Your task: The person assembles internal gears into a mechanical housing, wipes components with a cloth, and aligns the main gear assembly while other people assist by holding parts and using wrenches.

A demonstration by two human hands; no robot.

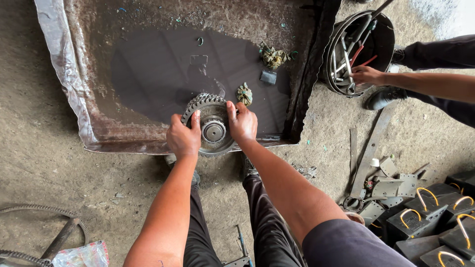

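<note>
A shallow metal tray [74,106] of dark oily liquid lies on the dirt floor, and at its near edge a toothed steel gear [210,123] is held partly over the liquid. The gear is gripped at its rim from both sides, the left hand [183,137] and right hand [242,121] closed on it. It is judged heavy, rigid and oil-slick, best held by the toothed rim.
</note>
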